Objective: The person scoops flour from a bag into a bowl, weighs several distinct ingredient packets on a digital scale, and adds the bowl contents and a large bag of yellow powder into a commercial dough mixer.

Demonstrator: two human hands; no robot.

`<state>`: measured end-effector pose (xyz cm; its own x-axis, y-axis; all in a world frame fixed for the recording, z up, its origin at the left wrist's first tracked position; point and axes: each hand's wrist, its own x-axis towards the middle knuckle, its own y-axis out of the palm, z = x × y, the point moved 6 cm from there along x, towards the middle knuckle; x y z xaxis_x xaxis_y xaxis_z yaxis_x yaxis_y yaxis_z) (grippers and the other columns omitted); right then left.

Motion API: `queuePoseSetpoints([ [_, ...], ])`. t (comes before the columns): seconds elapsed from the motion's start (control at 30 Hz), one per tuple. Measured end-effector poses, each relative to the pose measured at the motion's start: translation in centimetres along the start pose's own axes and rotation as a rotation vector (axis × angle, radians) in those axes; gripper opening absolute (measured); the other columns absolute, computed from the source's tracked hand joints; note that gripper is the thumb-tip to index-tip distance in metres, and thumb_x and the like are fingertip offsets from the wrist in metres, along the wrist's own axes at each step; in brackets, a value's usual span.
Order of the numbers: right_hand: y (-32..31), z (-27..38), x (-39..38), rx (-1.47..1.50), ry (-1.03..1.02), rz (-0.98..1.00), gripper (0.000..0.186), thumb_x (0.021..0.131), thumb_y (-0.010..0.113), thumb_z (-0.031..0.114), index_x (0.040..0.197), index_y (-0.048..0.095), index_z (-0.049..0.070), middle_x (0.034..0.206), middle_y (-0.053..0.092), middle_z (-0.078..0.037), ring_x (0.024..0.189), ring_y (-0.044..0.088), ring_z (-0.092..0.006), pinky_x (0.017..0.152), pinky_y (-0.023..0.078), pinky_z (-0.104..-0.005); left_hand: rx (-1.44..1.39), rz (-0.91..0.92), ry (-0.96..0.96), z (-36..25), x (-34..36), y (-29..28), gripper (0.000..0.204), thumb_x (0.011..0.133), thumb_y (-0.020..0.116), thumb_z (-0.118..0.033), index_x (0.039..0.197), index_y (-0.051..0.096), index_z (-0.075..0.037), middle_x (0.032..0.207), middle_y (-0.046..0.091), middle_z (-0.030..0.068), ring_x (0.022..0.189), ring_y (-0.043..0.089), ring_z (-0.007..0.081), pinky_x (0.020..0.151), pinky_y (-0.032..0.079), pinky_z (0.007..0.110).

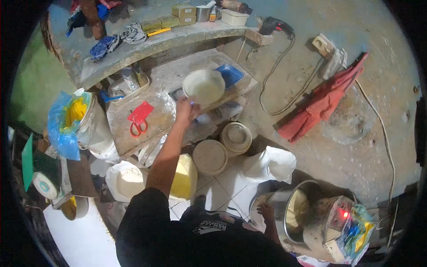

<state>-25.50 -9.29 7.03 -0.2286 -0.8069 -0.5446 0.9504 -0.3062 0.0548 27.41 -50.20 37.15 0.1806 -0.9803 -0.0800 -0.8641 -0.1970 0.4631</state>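
My left hand (185,110) is stretched out over the low wooden table and closed on the near rim of a round white bowl (203,85). A blue tray (230,75) lies just beyond the bowl's right side. Lower right, my right hand (267,212), fingers loosely apart, is beside the left side of a large metal mixing bowl (290,198). Pale dough (297,210) lies inside the mixing bowl. I see nothing held in the right hand, though part of it is in shadow.
Red-handled scissors (138,128) lie on the table. Two lidded tubs (210,157), a white sack (272,164) and a yellow container (183,178) stand on the floor. A bucket (95,122) with blue plastic stands left, near a scale (46,182). A red cloth (322,100) hangs at right.
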Motion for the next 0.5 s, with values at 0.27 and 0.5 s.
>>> queuePoseSetpoints([
  [0.27,-1.2,8.0,13.1,-0.608,-0.413,0.181,0.023,0.094,0.056,0.021,0.11,0.06,0.005,0.101,0.067,-0.008,0.083,0.066,-0.021,0.07,0.056,-0.0365,-0.078,-0.33,-0.005,3.3,18.6,-0.7,0.043,0.081,0.064,-0.012,0.113,0.042,0.007,0.09,0.06,0.0185,0.059,0.061,0.0195,0.045,0.053,0.03],
  [0.5,9.8,19.6,17.6,-0.293,-0.049,0.155,0.028,0.093,0.059,0.021,0.113,0.06,0.002,0.099,0.068,-0.013,0.082,0.067,-0.0213,0.07,0.055,-0.0335,0.009,-0.457,-0.035,7.5,30.5,-4.0,0.044,0.082,0.067,-0.016,0.115,0.05,0.009,0.093,0.06,0.0189,0.063,0.062,0.0256,0.045,0.054,0.032],
])
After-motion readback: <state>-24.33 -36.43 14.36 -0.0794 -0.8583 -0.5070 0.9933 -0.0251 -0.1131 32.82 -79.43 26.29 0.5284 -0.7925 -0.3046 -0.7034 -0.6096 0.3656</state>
